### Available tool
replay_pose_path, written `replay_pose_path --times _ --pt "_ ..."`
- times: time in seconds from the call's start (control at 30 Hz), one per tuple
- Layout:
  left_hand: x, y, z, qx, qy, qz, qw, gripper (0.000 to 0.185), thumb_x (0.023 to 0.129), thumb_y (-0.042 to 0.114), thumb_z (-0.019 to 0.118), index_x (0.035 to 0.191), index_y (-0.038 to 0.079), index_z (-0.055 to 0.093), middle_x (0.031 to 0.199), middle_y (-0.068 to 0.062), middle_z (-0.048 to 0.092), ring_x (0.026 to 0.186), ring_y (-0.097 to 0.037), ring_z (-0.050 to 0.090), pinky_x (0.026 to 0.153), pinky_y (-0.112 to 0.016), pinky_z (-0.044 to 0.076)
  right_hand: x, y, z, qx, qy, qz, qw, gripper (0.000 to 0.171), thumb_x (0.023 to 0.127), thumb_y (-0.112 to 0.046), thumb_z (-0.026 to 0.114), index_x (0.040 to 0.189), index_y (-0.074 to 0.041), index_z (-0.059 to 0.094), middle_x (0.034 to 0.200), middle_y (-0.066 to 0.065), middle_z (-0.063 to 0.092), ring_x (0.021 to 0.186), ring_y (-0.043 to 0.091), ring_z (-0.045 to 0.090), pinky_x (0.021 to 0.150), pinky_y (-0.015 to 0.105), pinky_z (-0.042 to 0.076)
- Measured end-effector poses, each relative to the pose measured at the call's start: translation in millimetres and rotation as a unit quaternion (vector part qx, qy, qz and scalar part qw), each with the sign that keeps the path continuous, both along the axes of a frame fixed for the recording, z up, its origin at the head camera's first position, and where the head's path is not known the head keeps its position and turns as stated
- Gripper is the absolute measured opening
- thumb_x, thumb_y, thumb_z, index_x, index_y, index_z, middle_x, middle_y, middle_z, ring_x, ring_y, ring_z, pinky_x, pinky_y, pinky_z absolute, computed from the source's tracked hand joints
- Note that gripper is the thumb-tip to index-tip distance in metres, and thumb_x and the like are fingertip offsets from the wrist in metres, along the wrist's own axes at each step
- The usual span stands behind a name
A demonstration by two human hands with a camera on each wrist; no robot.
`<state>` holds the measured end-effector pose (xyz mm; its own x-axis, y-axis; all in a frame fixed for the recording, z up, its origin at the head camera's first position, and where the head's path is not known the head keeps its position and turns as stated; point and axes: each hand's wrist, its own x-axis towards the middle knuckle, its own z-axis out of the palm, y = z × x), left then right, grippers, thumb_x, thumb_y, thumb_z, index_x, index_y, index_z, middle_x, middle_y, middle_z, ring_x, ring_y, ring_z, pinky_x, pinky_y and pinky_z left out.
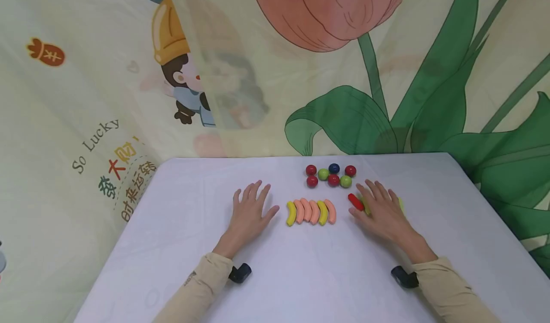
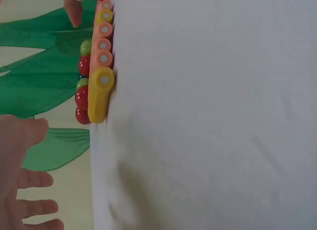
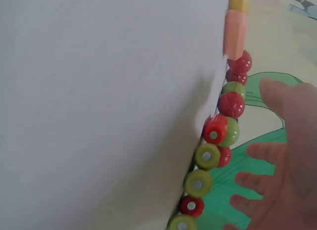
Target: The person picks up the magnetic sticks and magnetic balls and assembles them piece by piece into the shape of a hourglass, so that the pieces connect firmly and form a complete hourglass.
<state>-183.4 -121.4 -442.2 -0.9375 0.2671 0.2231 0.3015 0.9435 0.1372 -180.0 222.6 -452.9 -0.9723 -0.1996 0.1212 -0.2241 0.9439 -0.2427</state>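
My left hand (image 1: 248,218) is spread with straight fingers, left of a row of curved toy pieces. That row mixes yellow banana-shaped pieces (image 1: 291,213) and pink curved pieces (image 1: 307,210). On the row's right, my right hand (image 1: 384,214) spreads its fingers over a second group, hiding much of it. A red piece (image 1: 355,202) and bits of yellow-green show beside its fingers. In the right wrist view, red and green pieces (image 3: 198,183) with grey dots on their ends stand in line near the right hand (image 3: 292,156). Neither hand grips anything.
Behind the curved row lie round toy fruits in two rows: red balls (image 1: 333,180), green balls (image 1: 345,182) and a dark blue ball (image 1: 333,168). A white cloth covers the table (image 1: 301,275). A printed curtain (image 1: 240,75) hangs along its back edge.
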Motion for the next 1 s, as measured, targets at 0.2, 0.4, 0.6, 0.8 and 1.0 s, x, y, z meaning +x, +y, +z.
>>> replay_pose_path --times 0.2,0.4,0.6,0.8,1.0 --pt "-0.2 18.2 5.0 0.088 -0.007 -0.013 0.996 0.05 0.091 0.045 0.056 0.132 0.016 0.052 0.128 -0.009 0.055 0.116 -0.027 0.051 0.092 -0.046 0.04 -3.4 -11.2 3.1 -0.061 0.021 0.017 0.998 0.065 0.089 -0.038 0.06 0.139 -0.002 0.04 0.144 0.025 0.035 0.133 0.045 0.028 0.107 0.065 0.02" --pt "1.9 34.2 -4.3 0.127 -0.048 -0.011 0.9906 0.046 0.089 0.04 0.061 0.128 0.017 0.056 0.118 -0.006 0.059 0.103 -0.023 0.056 0.085 -0.04 0.045 -8.5 -21.2 1.3 -0.104 0.036 0.024 0.994 0.059 0.089 -0.031 0.063 0.137 -0.004 0.042 0.14 0.022 0.04 0.129 0.04 0.035 0.104 0.063 0.027" --pt "3.6 42.7 -13.6 0.14 -0.072 -0.009 0.9875 0.047 0.087 0.04 0.063 0.128 0.017 0.056 0.11 -0.005 0.059 0.096 -0.019 0.055 0.078 -0.036 0.045 -11.8 -28.7 1.5 -0.131 0.034 0.019 0.991 0.056 0.091 -0.031 0.06 0.137 -0.006 0.042 0.141 0.021 0.04 0.129 0.039 0.038 0.101 0.062 0.033" --pt "5.2 43.9 -18.3 0.142 -0.066 -0.011 0.9875 0.052 0.085 0.046 0.064 0.127 0.015 0.057 0.102 -0.004 0.059 0.09 -0.018 0.054 0.073 -0.032 0.043 -13.7 -37.9 3.0 -0.158 0.015 0.02 0.987 0.053 0.092 -0.028 0.059 0.138 -0.007 0.042 0.141 0.02 0.04 0.127 0.039 0.041 0.099 0.061 0.037" --pt "5.9 46.6 -20.5 0.148 -0.064 -0.015 0.9868 0.055 0.084 0.048 0.064 0.128 0.015 0.056 0.102 -0.004 0.059 0.089 -0.018 0.052 0.071 -0.031 0.04 -15.5 -46.8 0.8 -0.179 -0.014 0.013 0.984 0.054 0.092 -0.026 0.059 0.14 -0.011 0.039 0.145 0.018 0.036 0.13 0.039 0.039 0.097 0.059 0.041"
